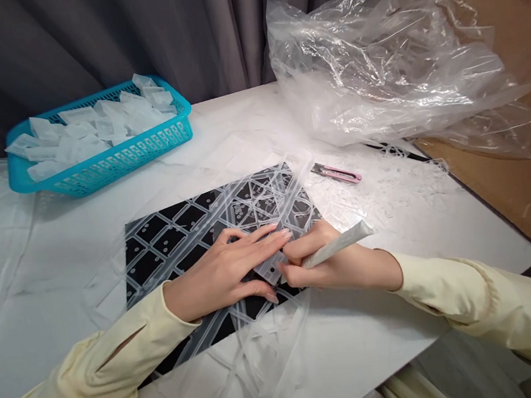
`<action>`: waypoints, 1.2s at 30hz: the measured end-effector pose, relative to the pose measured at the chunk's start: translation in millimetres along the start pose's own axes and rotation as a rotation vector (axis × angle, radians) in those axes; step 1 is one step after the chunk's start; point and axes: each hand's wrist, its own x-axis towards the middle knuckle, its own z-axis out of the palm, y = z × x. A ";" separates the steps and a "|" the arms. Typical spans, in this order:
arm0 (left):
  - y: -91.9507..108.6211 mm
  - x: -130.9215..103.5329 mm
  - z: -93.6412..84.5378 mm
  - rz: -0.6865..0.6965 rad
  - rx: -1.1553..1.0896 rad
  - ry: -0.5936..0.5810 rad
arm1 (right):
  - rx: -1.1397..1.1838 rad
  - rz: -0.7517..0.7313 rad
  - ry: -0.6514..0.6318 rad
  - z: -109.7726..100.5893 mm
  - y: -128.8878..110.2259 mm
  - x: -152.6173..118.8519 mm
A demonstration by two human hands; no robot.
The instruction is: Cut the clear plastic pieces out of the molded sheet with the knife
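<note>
My left hand [235, 264] lies with its fingers stretched out, pressing on a translucent plastic sheet over a black mat [153, 232]. Close beside it, my right hand [323, 253] grips a pen-like tool with a whitish wrapped handle [343, 241]. Its tip is hidden by my fingers, near a small translucent plastic piece with a dark hole [270, 269]. Cut plastic strips and frames [201, 223] form a grid across the mat. Other loose strips [267, 367] hang toward the table's front edge.
A blue basket [129, 154] full of translucent plastic pieces stands at the back left. A pink box cutter [337, 173] lies beyond the mat, near scattered plastic scraps [381, 191]. A large clear plastic bag [374, 63] and cardboard [503, 202] take up the right side.
</note>
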 end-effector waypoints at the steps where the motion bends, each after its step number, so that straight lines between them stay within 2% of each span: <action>1: 0.2 -0.2 -0.1 0.000 -0.003 0.000 | -0.021 -0.007 0.001 0.2 -0.6 0.2; 8: 1.2 0.5 -2.1 -0.016 -0.012 -0.016 | -0.013 -0.002 0.031 -2.7 -2.3 -1.0; 19: -1.2 0.3 0.9 -0.038 -0.014 0.051 | 0.014 0.057 0.069 -14.5 6.2 -2.5; 30: -3.4 -5.0 -2.4 -0.079 -0.166 0.107 | 0.021 0.055 0.073 -20.2 5.9 -1.0; 36: -3.8 -5.4 -2.6 -0.046 -0.231 0.173 | 0.017 0.089 0.046 -21.2 3.6 -1.1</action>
